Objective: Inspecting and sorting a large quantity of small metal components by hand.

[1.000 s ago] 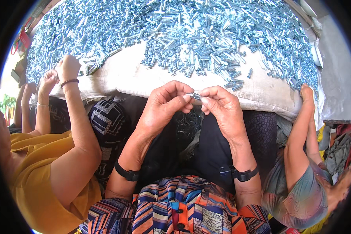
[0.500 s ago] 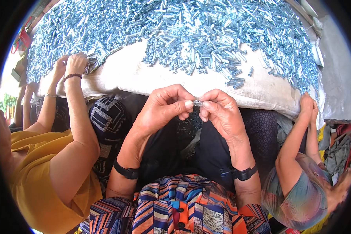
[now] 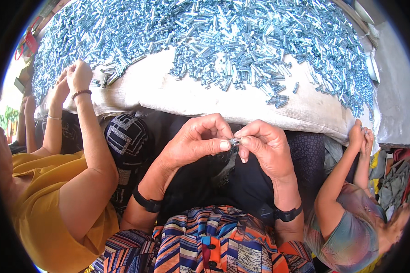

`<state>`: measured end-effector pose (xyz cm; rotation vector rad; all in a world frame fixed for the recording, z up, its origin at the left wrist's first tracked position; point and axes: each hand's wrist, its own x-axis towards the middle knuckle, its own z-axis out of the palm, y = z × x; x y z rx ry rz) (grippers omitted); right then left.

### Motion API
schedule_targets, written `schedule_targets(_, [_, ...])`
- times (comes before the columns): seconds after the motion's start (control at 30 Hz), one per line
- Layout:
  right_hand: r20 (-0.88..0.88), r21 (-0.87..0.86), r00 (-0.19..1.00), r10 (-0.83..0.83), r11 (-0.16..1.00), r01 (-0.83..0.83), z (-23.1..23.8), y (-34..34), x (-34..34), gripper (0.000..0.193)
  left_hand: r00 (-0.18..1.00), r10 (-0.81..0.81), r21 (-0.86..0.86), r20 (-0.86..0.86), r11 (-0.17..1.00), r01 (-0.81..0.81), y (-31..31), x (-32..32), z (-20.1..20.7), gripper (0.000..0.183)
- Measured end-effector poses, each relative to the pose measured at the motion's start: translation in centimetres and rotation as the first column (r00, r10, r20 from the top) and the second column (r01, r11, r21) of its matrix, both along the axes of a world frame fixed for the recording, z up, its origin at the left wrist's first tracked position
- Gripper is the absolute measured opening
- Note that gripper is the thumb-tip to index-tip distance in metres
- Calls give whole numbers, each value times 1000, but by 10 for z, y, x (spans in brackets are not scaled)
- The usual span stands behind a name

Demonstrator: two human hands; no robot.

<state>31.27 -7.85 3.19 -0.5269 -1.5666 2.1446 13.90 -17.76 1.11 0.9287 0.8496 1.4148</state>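
A small shiny metal sleeve (image 3: 234, 141) is held up between my hands, just off the near edge of the table. My left hand (image 3: 198, 140) pinches one end of it between thumb and forefinger. On the other end, the thumb and forefinger of my right hand (image 3: 268, 146) are closed. Its finer detail is too small to make out. Ahead of my hands lies a wide heap of similar silvery-blue metal sleeves (image 3: 241, 50), with a few loose ones (image 3: 278, 101) near the front of the pale cloth (image 3: 155, 91).
At my left a person in a mustard top (image 3: 54, 200) works at the heap with both hands. Another person in a multicoloured top (image 3: 346, 227) sits at my right, hands at the table corner. My dark-trousered knees (image 3: 259, 182) are below my hands.
Both my hands have come down a little toward me, still pinching the metal sleeve. The person at my left has drawn their hands back slightly from the loose sleeves.
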Motion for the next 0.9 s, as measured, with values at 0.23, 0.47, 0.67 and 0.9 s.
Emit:
schedule_targets(0.23, [42, 74, 986, -161, 985, 157, -5, -1, -13, 7, 963, 255, -141, 81, 960, -242, 2, 9, -5, 12])
schedule_targets(0.47, [97, 94, 989, -109, 991, 100, -8, -3, -11, 6, 964, 266, -145, -23, 953, -266, -3, 6, -3, 12])
schedule_targets(0.67, [65, 154, 986, -155, 977, 144, -9, -3, -11, 7, 950, 303, -117, -77, 943, -311, -3, 11, 4, 11])
schedule_targets(0.9, [-83, -240, 991, 102, 963, -119, -15, 1, -2, 10, 957, -79, -40, 281, 995, 94, -5, 5, -9, 27])
